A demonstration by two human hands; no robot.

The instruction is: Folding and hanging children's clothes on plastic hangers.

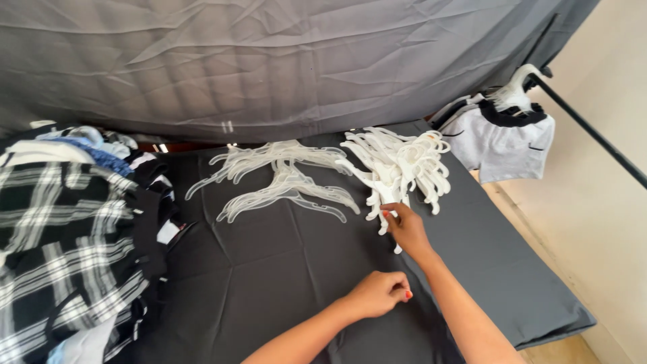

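My right hand (406,228) reaches forward and grips the near end of a white plastic hanger (385,197) at the front of a heap of white hangers (401,162). My left hand (379,293) rests on the dark grey cloth-covered table (269,269) with its fingers curled shut and nothing visible in it. A second spread of clear plastic hangers (283,178) lies to the left of the white heap.
A pile of clothes, with a black-and-white plaid garment (67,236) on top, covers the table's left side. At the right, a white and black garment (502,138) hangs on a black rail (593,131). A grey curtain (269,61) hangs behind the table.
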